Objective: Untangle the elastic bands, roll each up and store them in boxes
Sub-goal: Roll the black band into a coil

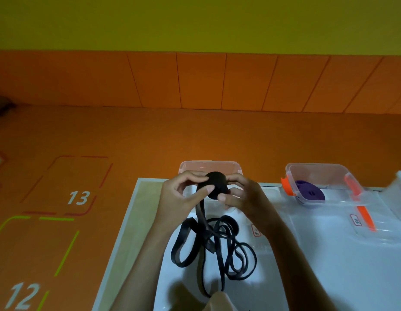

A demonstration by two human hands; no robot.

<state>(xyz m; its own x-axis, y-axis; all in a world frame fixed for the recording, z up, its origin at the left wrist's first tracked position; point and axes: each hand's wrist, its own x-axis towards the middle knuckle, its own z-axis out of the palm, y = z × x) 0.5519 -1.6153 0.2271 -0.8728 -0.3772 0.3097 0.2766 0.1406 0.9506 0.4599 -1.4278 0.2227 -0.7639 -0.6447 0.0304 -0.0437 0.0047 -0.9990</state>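
Observation:
A black elastic band is partly wound into a tight roll (217, 184) held above the table. My left hand (183, 194) pinches the roll from the left, thumb across its front. My right hand (242, 194) grips it from the right. The band's loose length (215, 245) hangs down from the roll and lies in tangled loops on the white table. A clear box (235, 167) stands behind my hands, its inside hidden. A second clear box with orange clips (349, 178) at the right holds a rolled purple band (309, 191).
The white table (329, 277) has a left edge running diagonally at about (121, 239). A clear lid with an orange clip (365, 218) lies in front of the right box. The floor to the left is orange, marked 13 (79, 197) and 12.

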